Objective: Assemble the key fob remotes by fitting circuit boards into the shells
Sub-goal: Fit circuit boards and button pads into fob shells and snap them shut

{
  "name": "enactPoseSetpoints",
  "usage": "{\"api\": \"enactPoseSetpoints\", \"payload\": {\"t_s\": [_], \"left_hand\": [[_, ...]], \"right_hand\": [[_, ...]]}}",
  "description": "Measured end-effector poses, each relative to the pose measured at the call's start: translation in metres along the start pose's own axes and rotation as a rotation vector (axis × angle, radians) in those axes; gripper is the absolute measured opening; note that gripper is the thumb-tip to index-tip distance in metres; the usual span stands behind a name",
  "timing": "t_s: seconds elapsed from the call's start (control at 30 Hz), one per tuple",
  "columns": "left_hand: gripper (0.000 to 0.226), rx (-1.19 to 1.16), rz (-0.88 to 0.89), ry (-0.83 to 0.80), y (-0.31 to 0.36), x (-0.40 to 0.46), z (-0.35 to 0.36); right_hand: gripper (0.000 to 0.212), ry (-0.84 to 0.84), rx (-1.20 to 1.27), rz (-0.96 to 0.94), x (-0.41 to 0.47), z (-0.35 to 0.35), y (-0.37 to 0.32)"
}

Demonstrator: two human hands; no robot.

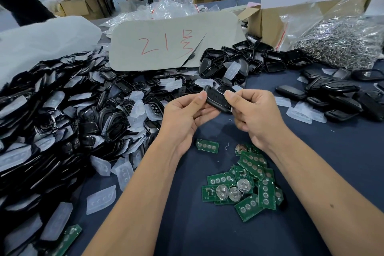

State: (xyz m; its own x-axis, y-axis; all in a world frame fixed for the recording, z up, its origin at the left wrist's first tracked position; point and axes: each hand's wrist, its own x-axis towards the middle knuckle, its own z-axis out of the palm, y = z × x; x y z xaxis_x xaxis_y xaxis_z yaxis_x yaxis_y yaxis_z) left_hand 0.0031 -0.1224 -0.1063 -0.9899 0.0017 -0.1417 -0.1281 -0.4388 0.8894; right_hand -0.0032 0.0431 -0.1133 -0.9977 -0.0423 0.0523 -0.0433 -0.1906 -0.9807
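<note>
Both hands hold one black key fob shell (218,99) above a dark blue table (311,172): the left hand (187,114) pinches its near end between thumb and curled fingers, and the right hand (252,113) grips the far end the same way. Green circuit boards (245,185) lie scattered just below the right wrist; loose shells (62,114) are heaped beyond the left hand. Uneven squeezing could probably leave the shell halves misaligned, or let it slip into the pile.

Both bare forearms are reaching forward, converging. The left hand (187,114) is curling, thumb pinching on top of its grip; the right hand (255,116) is pinching opposite, fingers curled beneath.
</note>
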Motion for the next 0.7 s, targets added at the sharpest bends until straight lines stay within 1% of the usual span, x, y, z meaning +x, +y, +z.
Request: {"api": "enactPoseSetpoints", "payload": {"t_s": [0.1,0.17,0.23,0.3,0.4,0.47,0.57,0.63,0.7], "left_hand": [[0.015,0.035,0.024,0.053,-0.001,0.000,0.004],[0.014,0.068,0.051,0.099,-0.003,0.000,0.010],[0.012,0.112,0.064,0.127,-0.006,0.002,0.019],[0.010,0.163,0.057,0.133,-0.010,0.005,0.033],[0.009,0.257,0.073,0.127,-0.020,0.015,0.061],[0.010,0.329,0.071,0.073,-0.031,0.023,0.084],[0.005,0.425,0.002,-0.039,-0.049,0.032,0.121],[0.005,0.447,-0.054,-0.097,-0.056,0.035,0.140],[0.007,0.496,-0.070,-0.115,-0.060,0.037,0.153]], "right_hand": [[0.041,0.012,-0.055,-0.010,0.000,0.000,0.002],[0.037,0.034,-0.166,-0.060,-0.001,-0.001,0.002],[0.024,0.053,-0.300,-0.135,-0.002,-0.005,0.000],[0.012,0.105,-0.336,-0.178,-0.002,-0.014,-0.003],[0.007,0.309,-0.404,-0.204,0.000,-0.041,-0.009],[0.009,0.474,-0.488,-0.228,-0.003,-0.060,-0.012],[0.007,0.718,-0.591,-0.267,-0.008,-0.086,-0.020],[0.017,0.830,-0.658,-0.275,-0.007,-0.097,-0.024],[0.029,0.876,-0.692,-0.286,-0.007,-0.102,-0.028]]}}
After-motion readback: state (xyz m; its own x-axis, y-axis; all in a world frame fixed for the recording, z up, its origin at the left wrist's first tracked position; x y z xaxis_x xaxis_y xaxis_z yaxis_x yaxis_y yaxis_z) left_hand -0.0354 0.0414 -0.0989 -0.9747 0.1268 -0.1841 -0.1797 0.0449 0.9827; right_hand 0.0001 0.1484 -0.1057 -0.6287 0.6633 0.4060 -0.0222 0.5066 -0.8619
